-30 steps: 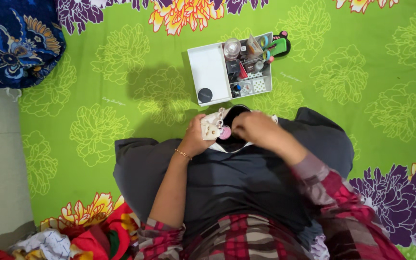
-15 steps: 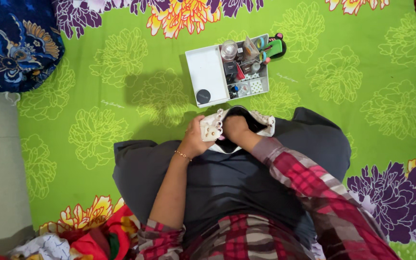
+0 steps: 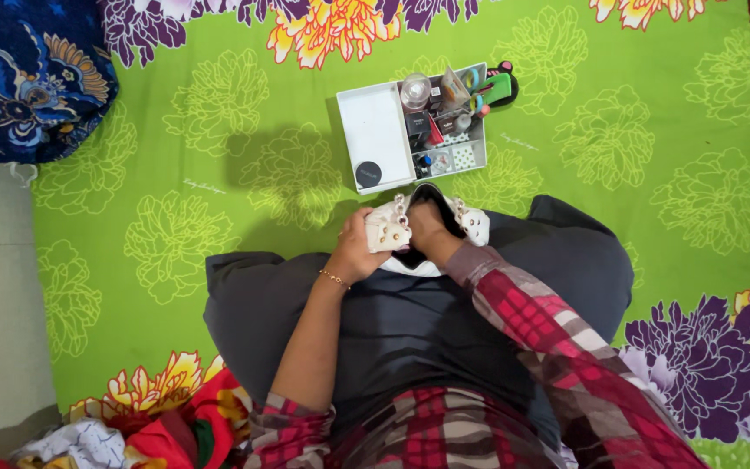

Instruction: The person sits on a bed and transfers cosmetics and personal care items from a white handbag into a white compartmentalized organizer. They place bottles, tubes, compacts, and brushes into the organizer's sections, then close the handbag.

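Observation:
A small white handbag (image 3: 390,229) with gold studs, a chain and a dark lining rests on my dark-clad lap. My left hand (image 3: 359,247) grips its left side and holds it open. My right hand (image 3: 427,231) is pushed down into the bag's opening, so its fingers are hidden. Just beyond the bag stands a white organiser box (image 3: 377,130). Its left compartment has a black round compact (image 3: 368,173), and its right compartments are packed with several small cosmetic items.
A green floral bedsheet (image 3: 219,139) covers the surface all around. A blue patterned cushion (image 3: 28,74) lies at the far left corner. Crumpled colourful cloth (image 3: 132,434) sits near my left side. Bare floor runs along the left edge.
My right hand, which held a small pink round item over the bag, has gone down inside the bag. The item is no longer visible. My left hand kept its grip.

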